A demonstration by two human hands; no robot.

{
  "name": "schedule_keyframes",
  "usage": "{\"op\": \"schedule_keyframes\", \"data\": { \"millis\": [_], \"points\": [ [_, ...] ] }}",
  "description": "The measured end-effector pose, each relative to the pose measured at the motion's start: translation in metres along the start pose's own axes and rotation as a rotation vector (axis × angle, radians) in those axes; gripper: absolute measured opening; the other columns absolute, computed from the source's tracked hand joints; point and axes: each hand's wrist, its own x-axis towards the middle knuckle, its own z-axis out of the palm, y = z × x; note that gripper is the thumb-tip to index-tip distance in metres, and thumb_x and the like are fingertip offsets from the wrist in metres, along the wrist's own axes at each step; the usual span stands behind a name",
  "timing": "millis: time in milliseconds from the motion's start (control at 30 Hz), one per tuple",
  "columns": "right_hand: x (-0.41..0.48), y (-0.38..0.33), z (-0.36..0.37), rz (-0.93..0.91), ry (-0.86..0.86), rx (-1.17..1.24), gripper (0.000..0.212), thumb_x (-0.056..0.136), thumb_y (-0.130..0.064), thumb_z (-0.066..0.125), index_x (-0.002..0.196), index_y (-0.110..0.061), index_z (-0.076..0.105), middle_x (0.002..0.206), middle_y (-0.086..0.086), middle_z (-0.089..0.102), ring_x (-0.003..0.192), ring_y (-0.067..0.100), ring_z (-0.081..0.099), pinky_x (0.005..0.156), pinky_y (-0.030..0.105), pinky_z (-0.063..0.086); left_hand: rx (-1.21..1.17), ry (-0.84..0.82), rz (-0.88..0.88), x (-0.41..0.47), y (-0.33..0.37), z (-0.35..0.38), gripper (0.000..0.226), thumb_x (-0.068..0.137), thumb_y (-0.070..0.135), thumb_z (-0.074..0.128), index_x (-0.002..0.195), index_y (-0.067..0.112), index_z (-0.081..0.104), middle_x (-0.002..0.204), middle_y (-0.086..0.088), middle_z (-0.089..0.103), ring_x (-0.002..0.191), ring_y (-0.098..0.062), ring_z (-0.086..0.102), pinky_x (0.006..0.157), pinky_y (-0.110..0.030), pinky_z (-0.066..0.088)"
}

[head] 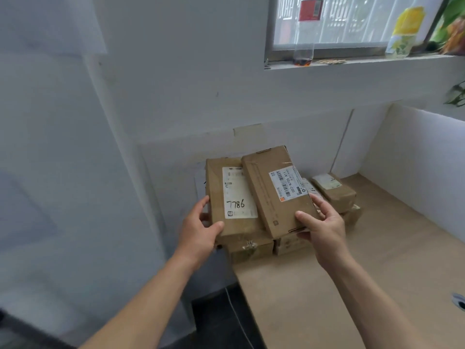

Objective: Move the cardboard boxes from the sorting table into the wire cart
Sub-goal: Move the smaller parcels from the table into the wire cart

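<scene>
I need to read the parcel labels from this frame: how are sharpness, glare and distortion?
Head view: centre sharp, the box marked 7786 reads clearly; tape on the barcode-labelled box glints slightly beside its label; the window is bright, the bottles on its sill blurred; wall lines bow from the wide lens.
</scene>
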Motion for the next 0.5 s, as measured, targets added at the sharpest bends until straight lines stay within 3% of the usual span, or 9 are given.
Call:
{"op": "schedule_keyframes", "data": {
  "millis": [200,333,500],
  "points": [
    [-0.024,0.002,0.009,0.119,-0.292,0.029,0.054,0.089,0.003,0.067,0.121,-0.040,0.063,0.105,0.003,0.077,0.086,0.025,0.076,0.060,0.036,0.059,0.032,0.132,-0.020,-0.053,-0.006,-0.033,0.070,0.090,0.006,0.071,0.148,0.033,0.044,0.106,0.006,0.066,0.083,-0.003,0.068,0.065,-0.019,0.057],
    [-0.042,0.005,0.027,0.187,-0.411,0.116,0.058,0.090,0.007,0.063,0.130,-0.034,0.061,0.109,0.004,0.076,0.086,0.026,0.075,0.059,0.040,0.061,0.041,0.221,-0.039,-0.087,-0.013,-0.061,0.070,0.090,0.006,0.071,0.148,0.034,0.044,0.110,0.003,0.066,0.092,-0.013,0.068,0.077,-0.036,0.062],
    [-0.071,0.006,0.055,0.225,-0.492,0.181,0.055,0.089,0.007,0.062,0.128,-0.031,0.062,0.107,0.005,0.076,0.088,0.027,0.075,0.056,0.037,0.059,0.042,0.314,-0.071,-0.132,-0.023,-0.104,0.067,0.093,0.010,0.069,0.144,0.043,0.042,0.117,0.003,0.061,0.101,-0.018,0.066,0.076,-0.037,0.063]
  ]
}}
